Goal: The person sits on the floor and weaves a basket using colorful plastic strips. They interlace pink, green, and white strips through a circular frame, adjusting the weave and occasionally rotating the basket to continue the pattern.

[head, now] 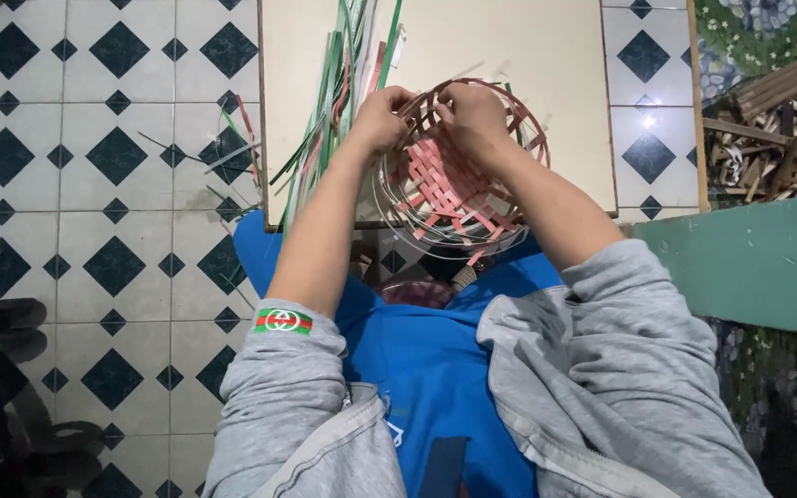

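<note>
A person's left hand (378, 118) and right hand (474, 115) pinch the rim of a half-woven pink basket (449, 180), steadying it at the tabletop's (546, 55) near edge; green strips (339, 83) lie alongside

Surface (555, 55) bare right of and beyond the woven basket (458, 171); passage open there. Left of basket, green strips (339, 92) block. Wood scraps (767, 129) pile far right, off surface.

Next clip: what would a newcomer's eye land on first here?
The half-woven pink basket at the near edge of the pale table, with the left hand and right hand gripping its far rim. Next, the bundle of green strips lying on the table to the left, some spilling onto the diamond-patterned floor. A pile of wood scraps sits at far right.
</note>
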